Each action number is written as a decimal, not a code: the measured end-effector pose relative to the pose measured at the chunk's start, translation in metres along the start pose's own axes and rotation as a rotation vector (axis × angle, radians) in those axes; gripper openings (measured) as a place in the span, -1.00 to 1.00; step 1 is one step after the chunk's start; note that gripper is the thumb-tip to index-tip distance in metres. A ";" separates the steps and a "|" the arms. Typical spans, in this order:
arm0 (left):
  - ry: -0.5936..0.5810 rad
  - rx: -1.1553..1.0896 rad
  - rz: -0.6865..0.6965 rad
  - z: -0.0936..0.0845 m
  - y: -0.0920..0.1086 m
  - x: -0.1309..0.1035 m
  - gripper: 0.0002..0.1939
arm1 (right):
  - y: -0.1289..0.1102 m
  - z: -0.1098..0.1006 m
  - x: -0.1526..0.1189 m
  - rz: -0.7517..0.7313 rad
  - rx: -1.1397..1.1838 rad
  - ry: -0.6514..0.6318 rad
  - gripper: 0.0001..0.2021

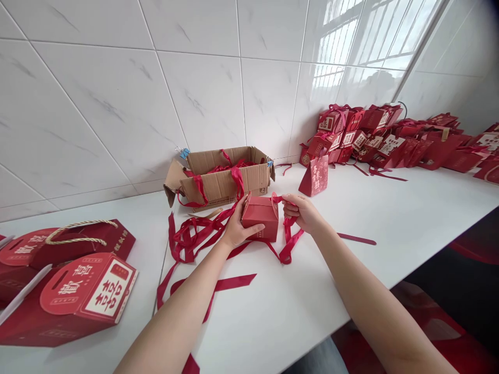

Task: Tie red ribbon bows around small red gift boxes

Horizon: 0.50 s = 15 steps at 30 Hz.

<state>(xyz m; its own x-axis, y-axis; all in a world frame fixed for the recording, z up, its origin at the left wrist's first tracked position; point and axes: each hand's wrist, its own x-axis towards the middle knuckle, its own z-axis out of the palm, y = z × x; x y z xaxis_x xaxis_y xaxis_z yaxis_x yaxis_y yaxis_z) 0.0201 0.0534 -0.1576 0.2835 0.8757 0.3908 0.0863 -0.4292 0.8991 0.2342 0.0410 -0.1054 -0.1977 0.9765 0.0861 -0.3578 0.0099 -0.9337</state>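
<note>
A small red gift box (260, 210) with rounded side flaps stands on the white table in front of me. My left hand (237, 226) grips its left side, the thumb lying across the front. At the box's right flap, my right hand (298, 212) pinches a red ribbon (287, 244), which hangs in folds below the fingers onto the table. More loose red ribbon (191, 234) lies tangled left of the box, with strands running under my left forearm. The ends hidden behind my hands cannot be followed.
Behind the gift box stands an open cardboard box (226, 188) with red ribbons, clipped at its corners. Large red gift boxes (78, 301) sit at the left. A triangular red box (315, 176) and a pile of red boxes (351, 135) line the tiled wall at right.
</note>
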 end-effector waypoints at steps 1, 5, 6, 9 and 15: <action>0.000 -0.002 0.006 0.000 0.000 0.000 0.00 | 0.000 -0.001 0.000 -0.004 0.009 -0.006 -0.69; -0.008 -0.022 0.014 0.001 0.000 0.000 0.01 | 0.003 -0.005 0.001 -0.009 0.029 -0.037 -0.72; -0.010 -0.024 0.011 0.000 0.000 0.000 0.01 | 0.004 -0.006 0.002 -0.006 0.028 -0.040 -0.72; -0.012 -0.014 0.000 0.000 0.001 0.000 0.00 | 0.004 -0.006 0.003 0.004 0.007 -0.023 -0.71; -0.058 -0.001 0.015 -0.001 0.003 -0.001 0.01 | 0.004 0.006 -0.001 -0.061 -0.200 0.053 -0.65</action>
<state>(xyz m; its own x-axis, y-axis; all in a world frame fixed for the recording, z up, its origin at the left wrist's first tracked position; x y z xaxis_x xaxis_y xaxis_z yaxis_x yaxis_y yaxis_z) 0.0194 0.0518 -0.1555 0.3395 0.8550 0.3920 0.0810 -0.4418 0.8934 0.2271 0.0386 -0.1072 -0.1312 0.9827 0.1311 -0.1786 0.1066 -0.9781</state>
